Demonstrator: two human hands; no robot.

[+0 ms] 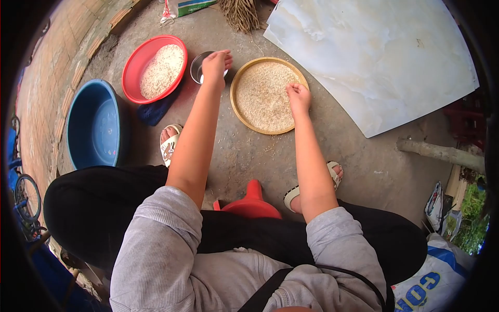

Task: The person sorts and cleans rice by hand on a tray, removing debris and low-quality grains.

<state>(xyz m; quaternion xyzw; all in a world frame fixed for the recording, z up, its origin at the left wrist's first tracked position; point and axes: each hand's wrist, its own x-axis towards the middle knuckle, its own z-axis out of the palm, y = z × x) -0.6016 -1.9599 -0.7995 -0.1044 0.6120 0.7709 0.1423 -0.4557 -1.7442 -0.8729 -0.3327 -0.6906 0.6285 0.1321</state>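
Observation:
A round woven tray [234,106] holds a spread layer of pale rice-like grains [265,96] on the floor ahead of me. Over its right side is my right hand [299,99], fingertips pinched together just above or at the grains; what they hold is too small to name. My left hand [214,66] hovers over a small metal bowl [195,66] left of the tray, hiding part of it. Its fingers are curled together, and anything in them is hidden. To the left, a red basin [130,80] contains more of the grains.
A deep blue tub [96,125] stands left of the red basin, with dark blue cloth [156,110] nearby. A large pale sheet [374,57] covers the floor at right. A straw broom [240,14] lies at the back. Between my feet is a red plastic stool [249,205].

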